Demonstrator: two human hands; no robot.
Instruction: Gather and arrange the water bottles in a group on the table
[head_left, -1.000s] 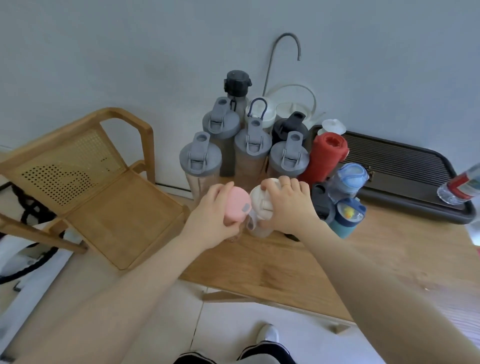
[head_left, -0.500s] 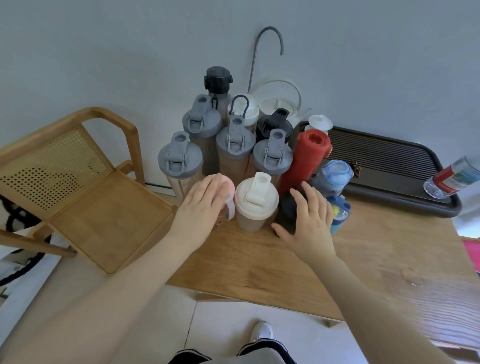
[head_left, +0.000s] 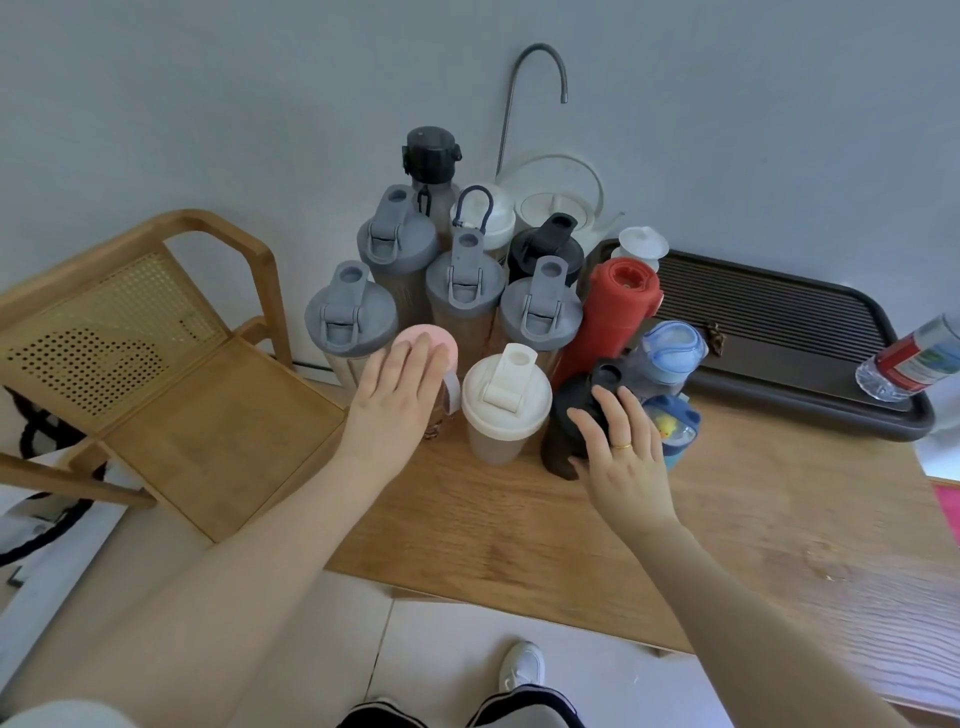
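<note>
Several water bottles stand bunched at the wooden table's (head_left: 519, 530) far left corner. Grey-lidded shakers (head_left: 350, 317) fill the back rows beside a red bottle (head_left: 613, 317). In front stand a pink-lidded bottle (head_left: 431, 340), a white-lidded shaker (head_left: 506, 400), a black bottle (head_left: 571, 415) and blue bottles (head_left: 670, 353). My left hand (head_left: 395, 400) lies flat with straight fingers on the pink lid. My right hand (head_left: 621, 452) rests with straight fingers against the black bottle's lid and side.
A dark slatted tray (head_left: 779, 332) lies at the back right with a clear red-labelled bottle (head_left: 914, 358) tipped on its right end. A white kettle (head_left: 558, 200) and a thin faucet (head_left: 535, 67) stand behind the group. A wooden chair (head_left: 156, 353) stands left of the table.
My left hand has opened flat on the pink lid. My right hand let go of the white-lidded shaker and moved right onto the black bottle.
</note>
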